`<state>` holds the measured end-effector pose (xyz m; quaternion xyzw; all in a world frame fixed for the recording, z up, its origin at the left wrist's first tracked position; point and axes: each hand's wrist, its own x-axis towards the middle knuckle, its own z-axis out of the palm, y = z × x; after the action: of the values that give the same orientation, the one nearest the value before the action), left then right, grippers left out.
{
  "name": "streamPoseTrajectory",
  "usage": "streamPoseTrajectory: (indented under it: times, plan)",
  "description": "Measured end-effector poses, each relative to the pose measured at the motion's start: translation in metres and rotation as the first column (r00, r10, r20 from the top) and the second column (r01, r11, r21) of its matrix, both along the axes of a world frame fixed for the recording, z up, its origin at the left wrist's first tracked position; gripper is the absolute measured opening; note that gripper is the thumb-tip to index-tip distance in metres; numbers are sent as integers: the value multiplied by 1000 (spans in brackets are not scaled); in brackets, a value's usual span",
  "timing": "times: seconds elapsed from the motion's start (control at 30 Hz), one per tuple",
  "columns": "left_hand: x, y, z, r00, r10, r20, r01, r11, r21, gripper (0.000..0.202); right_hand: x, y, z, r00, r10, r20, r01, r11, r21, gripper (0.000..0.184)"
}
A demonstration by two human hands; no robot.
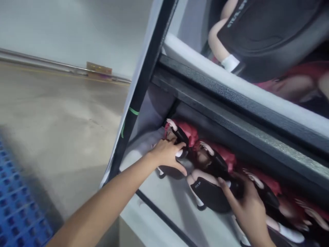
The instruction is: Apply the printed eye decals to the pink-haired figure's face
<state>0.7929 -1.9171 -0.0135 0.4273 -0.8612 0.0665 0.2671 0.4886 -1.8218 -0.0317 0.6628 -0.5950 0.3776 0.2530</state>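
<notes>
A row of red-haired figurines in black outfits lies along a white shelf under a black rail. My left hand reaches in from the lower left. Its fingers curl round the first figurine at the row's left end. My right hand comes up from the bottom right and grips the second figurine at its middle, with the forefinger laid along the black skirt. More figurines continue to the right, partly hidden by my right hand.
A black textured rail and a white foam strip run diagonally above the row. A larger figure in black sits above them. A black post edges the shelf. Grey floor and a blue pallet lie left.
</notes>
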Motion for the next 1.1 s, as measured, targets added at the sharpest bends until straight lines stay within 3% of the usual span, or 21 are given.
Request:
streamPoseTrajectory:
  times: [0.2, 0.47, 0.97, 1.1]
  plan:
    - [0, -6, 6, 999, 5, 34, -4, 1000, -18, 102, 6, -14, -27, 970, -83, 228, 109, 989, -102, 75]
    - [7, -6, 19, 988, 65, 143, -61, 998, -32, 102, 18, -21, -32, 935, -77, 346, 173, 952, -254, 74]
    - [17, -6, 40, 958, 218, 188, -211, 976, -58, 88, 33, -50, -29, 963, 98, 251, 0, 931, -366, 44]
    - [14, 2, 41, 951, 241, 193, -232, 970, -67, 76, 22, -22, -28, 984, 146, 105, -92, 910, -405, 43]
